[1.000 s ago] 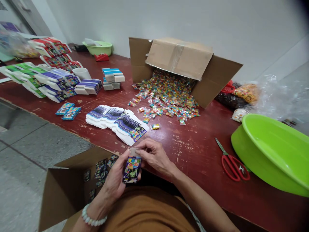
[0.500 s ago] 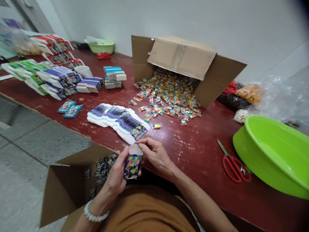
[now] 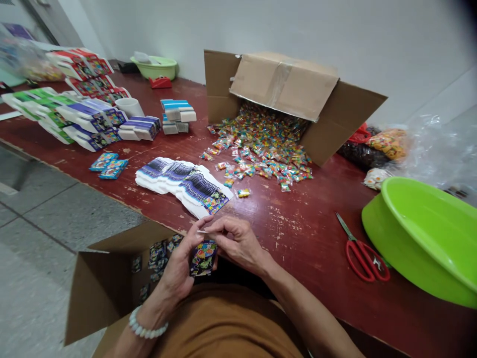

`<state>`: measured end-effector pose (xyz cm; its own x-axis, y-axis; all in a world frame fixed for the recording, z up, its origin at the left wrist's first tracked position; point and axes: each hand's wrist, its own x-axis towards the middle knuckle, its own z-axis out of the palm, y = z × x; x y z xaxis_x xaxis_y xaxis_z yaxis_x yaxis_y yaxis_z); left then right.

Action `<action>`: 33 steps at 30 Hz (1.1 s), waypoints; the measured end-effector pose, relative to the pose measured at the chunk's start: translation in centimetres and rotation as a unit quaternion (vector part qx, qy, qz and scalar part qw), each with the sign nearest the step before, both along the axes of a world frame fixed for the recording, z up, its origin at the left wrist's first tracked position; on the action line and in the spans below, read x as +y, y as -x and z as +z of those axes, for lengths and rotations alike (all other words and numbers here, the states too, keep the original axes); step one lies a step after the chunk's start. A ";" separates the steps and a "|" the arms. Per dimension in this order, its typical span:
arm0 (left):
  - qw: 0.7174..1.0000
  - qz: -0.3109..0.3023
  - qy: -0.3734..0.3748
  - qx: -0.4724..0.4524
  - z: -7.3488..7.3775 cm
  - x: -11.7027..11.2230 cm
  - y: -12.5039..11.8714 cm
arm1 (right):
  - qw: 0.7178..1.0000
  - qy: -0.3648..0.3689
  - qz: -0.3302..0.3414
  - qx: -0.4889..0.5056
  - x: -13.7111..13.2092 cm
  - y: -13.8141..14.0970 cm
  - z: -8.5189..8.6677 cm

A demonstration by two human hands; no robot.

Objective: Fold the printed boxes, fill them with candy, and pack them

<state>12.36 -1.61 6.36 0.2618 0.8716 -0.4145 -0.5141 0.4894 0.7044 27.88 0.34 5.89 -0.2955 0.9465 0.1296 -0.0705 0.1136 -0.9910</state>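
A small dark candy box (image 3: 203, 259) with a colourful printed front is upright in my left hand (image 3: 179, 271), whose fingers wrap round its sides. My right hand (image 3: 238, 243) pinches the white top flap (image 3: 204, 232) of that box between thumb and fingers. Just beyond my hands, a fanned row of flat purple boxes (image 3: 182, 184) lies on the red table (image 3: 283, 233). Farther back, wrapped candies (image 3: 261, 144) spill out of a cardboard carton (image 3: 285, 84). Below the table edge, an open carton (image 3: 100, 283) holds several small dark boxes (image 3: 158, 256).
Red-handled scissors (image 3: 363, 256) lie beside a green basin (image 3: 421, 238) on the right. Stacks of red boxes (image 3: 84, 67), green boxes (image 3: 40, 107) and blue boxes (image 3: 177, 112) stand at the back left. Two blue packs (image 3: 110, 165) lie near the left edge.
The box's white flap stood up and now folds over toward the top opening. My right hand has moved slightly down and left with it. The view has shifted a little.
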 end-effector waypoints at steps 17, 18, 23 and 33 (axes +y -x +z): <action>0.998 -0.025 0.059 -0.025 0.1 0.5 -0.2 | 0.996 0.085 0.028 0.030 0.9 0.7 -0.5; 0.998 -0.026 0.061 -0.020 0.1 0.5 -0.1 | 0.995 0.090 0.022 0.028 0.9 0.7 -0.5; 0.998 -0.019 0.064 -0.012 0.1 0.8 0.3 | 0.996 -0.072 0.026 -0.037 0.2 0.4 -0.1; 0.980 0.062 -0.036 0.187 -1.4 1.2 4.8 | 0.977 -0.103 -0.063 -0.175 3.2 -0.2 -3.8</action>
<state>7.57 -0.43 4.93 -0.0064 0.9179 -0.3966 -0.2661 0.3808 0.8855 28.10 3.50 2.13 -0.2383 0.9430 0.2323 0.2955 0.2983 -0.9076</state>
